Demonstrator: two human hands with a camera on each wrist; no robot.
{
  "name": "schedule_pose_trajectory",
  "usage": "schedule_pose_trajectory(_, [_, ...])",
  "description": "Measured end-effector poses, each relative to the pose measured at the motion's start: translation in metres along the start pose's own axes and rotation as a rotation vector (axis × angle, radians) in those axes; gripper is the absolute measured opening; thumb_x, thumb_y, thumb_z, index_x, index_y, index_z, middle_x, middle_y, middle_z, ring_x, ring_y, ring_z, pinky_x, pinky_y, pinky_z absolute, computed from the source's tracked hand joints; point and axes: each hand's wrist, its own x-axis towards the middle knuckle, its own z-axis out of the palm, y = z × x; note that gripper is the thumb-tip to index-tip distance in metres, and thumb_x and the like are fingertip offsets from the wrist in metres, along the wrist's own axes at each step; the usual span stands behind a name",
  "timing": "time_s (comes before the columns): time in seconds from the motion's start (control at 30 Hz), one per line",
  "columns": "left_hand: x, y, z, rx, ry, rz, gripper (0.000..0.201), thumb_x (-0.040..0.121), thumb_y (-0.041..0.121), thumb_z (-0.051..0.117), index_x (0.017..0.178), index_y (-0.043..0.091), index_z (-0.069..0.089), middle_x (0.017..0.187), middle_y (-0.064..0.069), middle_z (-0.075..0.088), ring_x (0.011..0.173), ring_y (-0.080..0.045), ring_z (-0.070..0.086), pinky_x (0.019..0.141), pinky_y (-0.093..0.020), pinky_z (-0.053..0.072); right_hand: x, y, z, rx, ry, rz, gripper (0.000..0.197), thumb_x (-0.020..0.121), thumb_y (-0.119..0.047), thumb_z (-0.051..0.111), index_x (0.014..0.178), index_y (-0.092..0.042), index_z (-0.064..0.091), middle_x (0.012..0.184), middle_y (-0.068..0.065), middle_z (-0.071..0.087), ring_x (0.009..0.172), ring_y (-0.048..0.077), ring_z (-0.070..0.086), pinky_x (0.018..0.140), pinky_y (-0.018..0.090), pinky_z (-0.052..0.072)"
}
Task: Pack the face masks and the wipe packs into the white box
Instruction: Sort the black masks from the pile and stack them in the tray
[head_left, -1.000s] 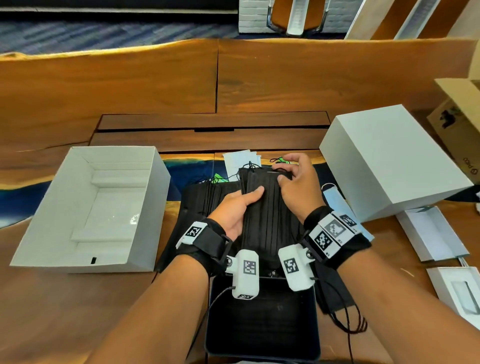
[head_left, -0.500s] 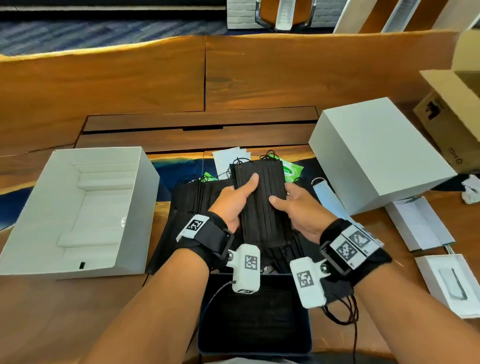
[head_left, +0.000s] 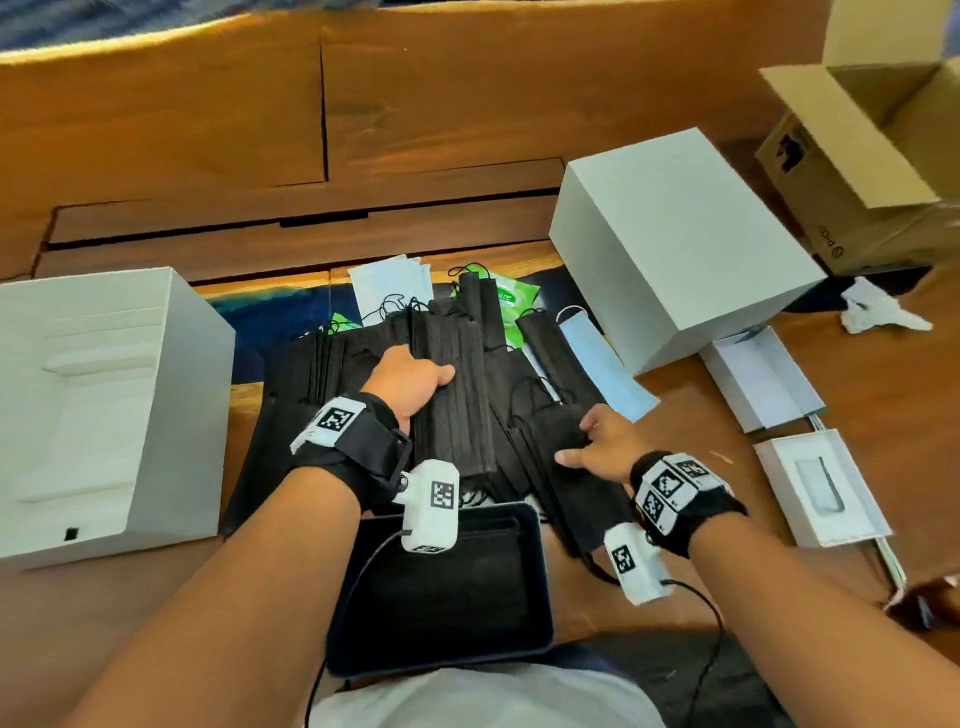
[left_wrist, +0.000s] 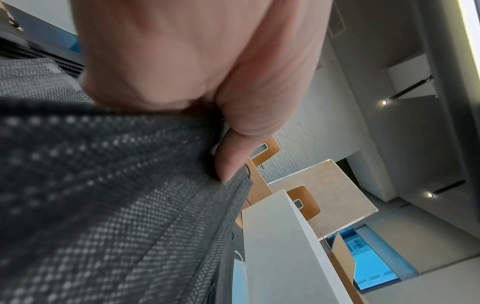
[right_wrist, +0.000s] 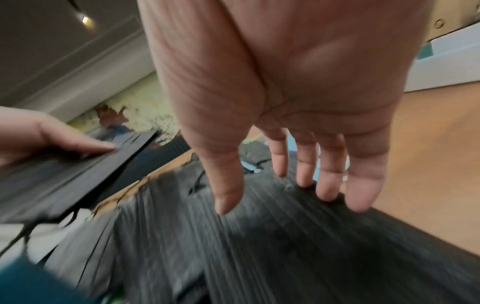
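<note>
One mask stack (head_left: 457, 395) in left grip (head_left: 408, 382); right grip (head_left: 602, 441) spread above loose masks (head_left: 576, 499)

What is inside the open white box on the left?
The white box shows only its own white moulded insert, with stepped ledges. No masks or wipe packs are visible in it. Its left part is out of frame.

Open white cardboard boxes (head_left: 171, 395): one, at the left.
Closed white cuboid boxes (head_left: 680, 244): one, at the right.
Brown corrugated cartons (head_left: 857, 171): one, flaps open.
Small flat white boxes (head_left: 821, 488): two, at the right.
Green wipe packs (head_left: 511, 301): at least two, partly covered.
Light blue pleated face masks (head_left: 602, 364): one lying singly, plus a small pile behind.
Black pleated face masks (head_left: 457, 400): many, stacked and overlapping; cannot be counted.
Dark rectangular trays (head_left: 540, 587): one.
Hands: two.
</note>
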Motion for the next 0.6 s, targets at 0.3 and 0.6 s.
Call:
schedule_pose_trajectory(0.3, [0.002,-0.001,0.031,0.023,-0.057,-0.013,0.025,0.09,0.002,0.064,0.114,0.003,0.065,0.105,-0.019,0.071,0.095,-0.038,0.069,0.087,-0.053,0.056,-0.008,0.001,0.04,-0.395,0.163,-0.094,0.113,0.052,-0.055,0.085,0.142,-0.027,0.022,0.145,0.009,0.027,0.129,0.032,0.031,0.099,0.043,0.045])
schedule_pose_trajectory(0.6, [0.011,-0.007,0.037,-0.014,-0.053,-0.033,0.029,0.087,0.0,0.064,0.116,0.002,0.065,0.107,-0.02,0.071,0.096,-0.039,0.069,0.087,-0.056,0.055,-0.01,0.0,0.031,-0.367,0.207,-0.194,0.032,0.079,-0.012,0.062,0.105,-0.015,0.044,0.109,0.011,0.054,0.104,0.032,0.055,0.083,0.042,0.053])
